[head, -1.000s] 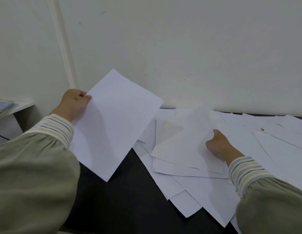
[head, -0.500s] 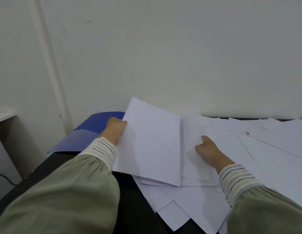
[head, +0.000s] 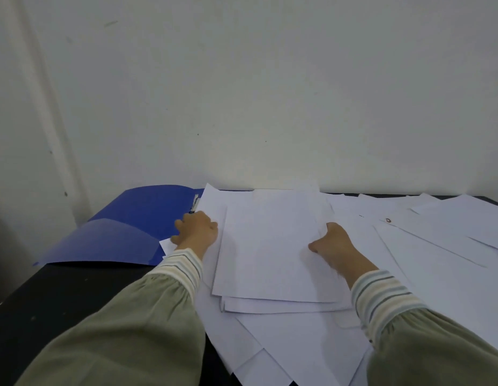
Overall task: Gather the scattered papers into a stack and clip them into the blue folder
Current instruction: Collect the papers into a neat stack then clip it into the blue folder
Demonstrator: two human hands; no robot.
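A small stack of white papers (head: 270, 252) lies in the middle of the black table (head: 69, 296), on top of other loose sheets. My left hand (head: 196, 232) grips the stack's left edge and my right hand (head: 332, 245) grips its right edge. The open blue folder (head: 131, 227) lies flat at the back left, touching the stack's left side, with its metal clip (head: 195, 203) just beyond my left hand. More white sheets (head: 437, 246) are spread out to the right and toward the front.
A white wall runs right behind the table. A small dark mark or object (head: 388, 220) sits on one sheet at the right. The table's left front corner is bare black surface.
My left hand has brought its sheet down from the air onto the pile. Both hands now hold the stack's sides. The view has shifted so the blue folder shows.
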